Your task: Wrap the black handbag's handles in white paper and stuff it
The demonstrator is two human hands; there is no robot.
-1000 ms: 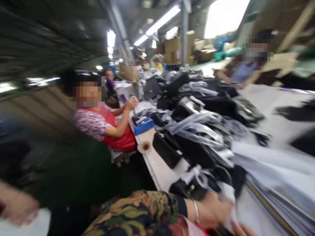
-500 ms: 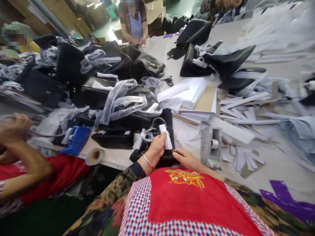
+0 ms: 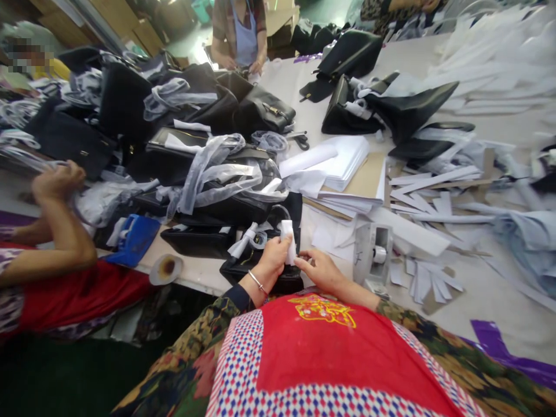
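A black handbag (image 3: 234,271) lies at the table's front edge, right before me. On it stands a strap or handle end wrapped in white paper (image 3: 287,240), and my left hand (image 3: 273,259) is closed around this wrap. My right hand (image 3: 320,270) is beside the wrap's lower end, fingers bent and slightly apart, the tips close to it or touching; I cannot tell which. Left of my left hand, another white-wrapped piece (image 3: 244,242) with a clear-wrapped loop rests on the bag. The bag's lower part is partly hidden by my hands.
Black bags (image 3: 200,197) with plastic-wrapped straps pile up left and ahead. A tape dispenser (image 3: 374,255) stands at right, near paper sheets (image 3: 347,168) and cut strips (image 3: 428,281). A blue dispenser (image 3: 134,240) and tape roll (image 3: 165,270) lie left. A co-worker's arm (image 3: 61,231) is at far left.
My right hand has moved from the bag's edge to the wrap's lower end. My left hand keeps its hold on the wrap. The co-worker's hands at left have moved up and right.
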